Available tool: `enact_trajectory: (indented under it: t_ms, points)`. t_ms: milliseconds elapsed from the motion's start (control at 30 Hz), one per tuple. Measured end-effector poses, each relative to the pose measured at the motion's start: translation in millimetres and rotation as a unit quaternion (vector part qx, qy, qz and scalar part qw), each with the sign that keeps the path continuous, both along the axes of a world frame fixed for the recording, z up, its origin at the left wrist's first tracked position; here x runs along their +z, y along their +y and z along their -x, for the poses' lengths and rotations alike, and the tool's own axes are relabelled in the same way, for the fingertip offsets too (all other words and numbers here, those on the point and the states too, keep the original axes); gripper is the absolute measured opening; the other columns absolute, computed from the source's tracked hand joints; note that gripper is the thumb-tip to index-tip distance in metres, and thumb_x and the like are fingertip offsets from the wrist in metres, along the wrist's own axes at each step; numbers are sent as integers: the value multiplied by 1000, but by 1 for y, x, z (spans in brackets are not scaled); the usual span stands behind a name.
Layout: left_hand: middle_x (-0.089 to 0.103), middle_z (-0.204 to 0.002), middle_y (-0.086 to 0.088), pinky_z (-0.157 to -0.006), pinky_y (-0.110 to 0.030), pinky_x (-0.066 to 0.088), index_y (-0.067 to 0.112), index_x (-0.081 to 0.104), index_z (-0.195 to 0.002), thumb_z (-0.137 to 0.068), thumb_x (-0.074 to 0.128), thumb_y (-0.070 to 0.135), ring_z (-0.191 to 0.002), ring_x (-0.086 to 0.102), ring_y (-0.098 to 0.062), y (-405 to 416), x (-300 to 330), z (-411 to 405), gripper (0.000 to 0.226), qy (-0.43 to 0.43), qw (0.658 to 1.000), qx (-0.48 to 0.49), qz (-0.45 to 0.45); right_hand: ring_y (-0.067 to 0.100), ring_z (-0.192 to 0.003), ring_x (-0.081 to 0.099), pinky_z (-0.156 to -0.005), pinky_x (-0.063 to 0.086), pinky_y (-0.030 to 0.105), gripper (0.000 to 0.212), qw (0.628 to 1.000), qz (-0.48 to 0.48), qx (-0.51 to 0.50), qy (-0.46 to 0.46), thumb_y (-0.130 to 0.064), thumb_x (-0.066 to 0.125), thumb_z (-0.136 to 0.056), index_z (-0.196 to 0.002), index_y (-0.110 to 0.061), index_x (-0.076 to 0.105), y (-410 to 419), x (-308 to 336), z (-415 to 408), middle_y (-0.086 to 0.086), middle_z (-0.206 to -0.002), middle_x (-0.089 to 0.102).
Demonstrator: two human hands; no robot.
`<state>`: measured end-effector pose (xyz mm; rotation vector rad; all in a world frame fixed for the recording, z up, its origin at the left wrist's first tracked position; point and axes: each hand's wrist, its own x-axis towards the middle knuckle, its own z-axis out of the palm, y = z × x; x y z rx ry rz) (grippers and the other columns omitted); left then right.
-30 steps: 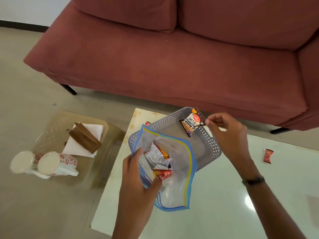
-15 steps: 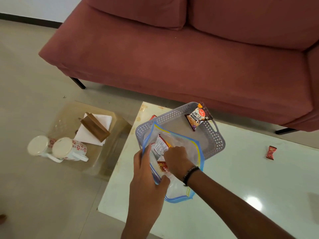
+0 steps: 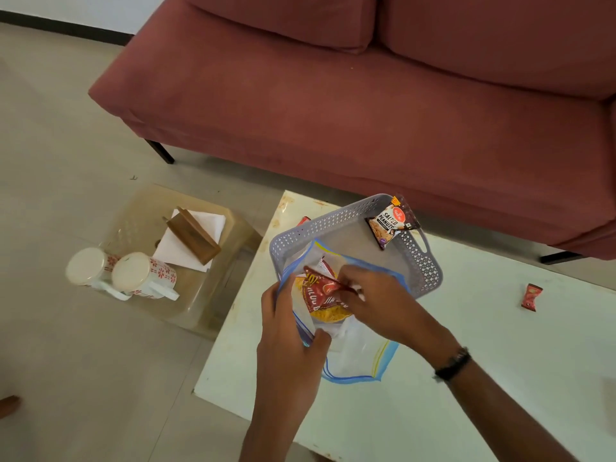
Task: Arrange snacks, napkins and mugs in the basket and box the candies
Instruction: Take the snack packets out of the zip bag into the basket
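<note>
Head view: snack packet (image 3: pixel 325 295) half-bagged.

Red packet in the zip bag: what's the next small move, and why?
Probably lift the red packet clear of the bag and set it in the basket by the peanuts. The right hand already pinches its top edge, the left hand holds the bag's mouth open.

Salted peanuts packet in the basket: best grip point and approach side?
Pinch the crimped top edge of the salted peanuts packet, coming from above on the sofa side. It leans tilted against the grey basket far corner, and that top seam pokes above the rim, flat and free. The lower corner sits down on the basket floor, harder to reach.
</note>
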<state>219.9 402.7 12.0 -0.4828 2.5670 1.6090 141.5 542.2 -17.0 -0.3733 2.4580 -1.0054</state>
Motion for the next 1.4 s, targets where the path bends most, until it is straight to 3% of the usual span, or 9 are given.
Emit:
enact_trajectory:
  t_ms: [100,167,300,533,700,900,1033,1233,1400]
  points:
    - [40,-114,21,-68,4,41,31,39,-130,-79,69,15,-105,48,16,-2,-2,4,62,-11,1000,9,-10,8,-75,64,-67,54,21,3,990,118,-57,-43,-16,57,-92,-89,-17,58,13,20,-7,-5,-86,65]
    - [43,-119,14,-65,-2,45,27,41,-132,-80,69,17,-106,57,-7,-2,-4,6,60,-27,999,21,-30,12,-77,66,-69,58,31,21,976,177,-110,-68,-27,59,-91,-95,-7,56,21,26,-11,5,-89,66]
    - [49,-111,25,-69,-12,52,33,49,-122,-72,73,31,-107,56,-8,-2,-2,12,56,-47,991,42,-119,21,-97,68,-82,58,39,35,936,267,-187,-134,-35,57,-84,-109,-10,56,37,27,-13,8,-103,70]
    - [70,-97,-3,-53,-13,52,27,62,-98,-83,58,29,-70,70,-3,9,-3,16,16,-86,963,40,-252,13,-93,71,-70,59,27,27,896,337,-205,-206,-24,53,-89,-116,-28,53,46,27,-20,-6,-103,73]
    - [74,-82,9,-55,-18,55,23,66,-95,-70,63,36,-71,71,-7,16,-4,21,29,-79,959,48,-268,4,-91,69,-67,55,16,21,902,343,-236,-115,-38,47,-89,-99,-35,66,43,34,-19,-16,-94,73]
    - [73,-89,6,-67,-22,56,26,69,-85,-64,69,36,-81,71,-12,34,-6,25,23,-52,958,82,-271,26,-91,69,-80,57,40,32,869,300,-394,-19,-36,50,-93,-94,-14,73,39,28,-14,10,-92,74]
    - [72,-93,4,-62,-18,54,23,67,-87,-72,69,32,-82,70,-10,41,-5,32,17,-41,957,106,-267,19,-88,70,-76,57,33,32,853,282,-439,-4,-36,46,-96,-85,-20,71,38,24,-11,3,-88,74]
    - [68,-97,0,-52,-15,53,18,66,-90,-76,70,21,-77,69,-7,33,-4,41,14,-38,964,100,-243,6,-54,34,-51,33,25,45,899,169,-382,132,-28,44,-99,-60,-5,45,52,33,5,3,-55,44]
    - [65,-109,2,-64,-23,56,24,69,-100,-70,79,18,-95,64,-20,5,-14,50,31,-28,979,111,-169,7,-54,27,-52,23,29,45,861,90,-431,254,-27,42,-99,-57,-13,34,94,62,45,-2,-51,31]
